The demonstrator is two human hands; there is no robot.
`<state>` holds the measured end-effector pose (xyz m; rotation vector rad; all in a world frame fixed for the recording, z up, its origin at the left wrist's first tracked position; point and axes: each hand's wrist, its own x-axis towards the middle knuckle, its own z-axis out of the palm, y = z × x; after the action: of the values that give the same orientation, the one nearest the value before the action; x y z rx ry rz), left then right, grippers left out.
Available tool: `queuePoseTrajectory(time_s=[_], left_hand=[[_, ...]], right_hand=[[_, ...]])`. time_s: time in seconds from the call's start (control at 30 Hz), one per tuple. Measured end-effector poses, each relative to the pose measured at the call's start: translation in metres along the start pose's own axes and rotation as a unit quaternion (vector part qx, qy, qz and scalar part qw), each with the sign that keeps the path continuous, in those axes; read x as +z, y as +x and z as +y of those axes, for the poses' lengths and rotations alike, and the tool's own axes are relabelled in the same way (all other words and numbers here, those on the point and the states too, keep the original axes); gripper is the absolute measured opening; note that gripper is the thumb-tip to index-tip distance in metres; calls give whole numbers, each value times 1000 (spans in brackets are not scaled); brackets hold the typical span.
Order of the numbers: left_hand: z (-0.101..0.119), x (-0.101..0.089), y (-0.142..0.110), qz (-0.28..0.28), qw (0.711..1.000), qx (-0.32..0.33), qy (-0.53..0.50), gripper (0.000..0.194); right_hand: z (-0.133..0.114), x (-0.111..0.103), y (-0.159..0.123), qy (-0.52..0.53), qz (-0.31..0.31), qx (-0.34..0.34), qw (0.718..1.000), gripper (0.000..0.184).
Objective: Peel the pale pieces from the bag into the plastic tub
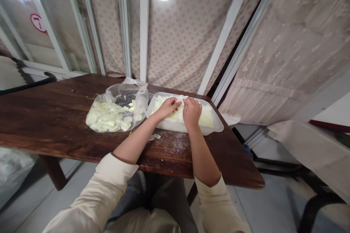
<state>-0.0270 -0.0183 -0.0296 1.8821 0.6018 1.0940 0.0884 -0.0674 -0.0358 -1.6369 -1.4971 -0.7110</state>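
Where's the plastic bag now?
In the head view, the clear plastic bag lies on the wooden table, left of the plastic tub and the person's left hand.

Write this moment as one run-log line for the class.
left hand: in plastic tub | right hand: in tub | nearby: clear bag

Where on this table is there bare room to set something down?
The widest bare wood lies left of the plastic bag. A smaller, crumb-dusted patch sits between the forearms, before the plastic tub. Crowded: the tub, under the left hand and right hand.
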Motion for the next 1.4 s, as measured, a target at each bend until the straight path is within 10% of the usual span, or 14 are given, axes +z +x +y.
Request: queuePoseTrajectory(time_s=[0.3, 0.67, 1.1, 1.4], left_hand=[[0, -3, 0, -1, 999, 7, -33, 31], [0, -2, -2, -43, 998, 42, -27, 32], [5, 1, -3, -27, 999, 7, -25, 30], [7, 1, -3, -2, 1000, -14, -9, 28]], right_hand=[[12, 5, 2, 71, 44, 103, 991, 31], [8, 3, 6, 228, -14, -35, 973, 29], [-2, -2, 0, -50, 10, -10, 999, 34], [0, 1, 0, -31, 11, 13, 999, 33]])
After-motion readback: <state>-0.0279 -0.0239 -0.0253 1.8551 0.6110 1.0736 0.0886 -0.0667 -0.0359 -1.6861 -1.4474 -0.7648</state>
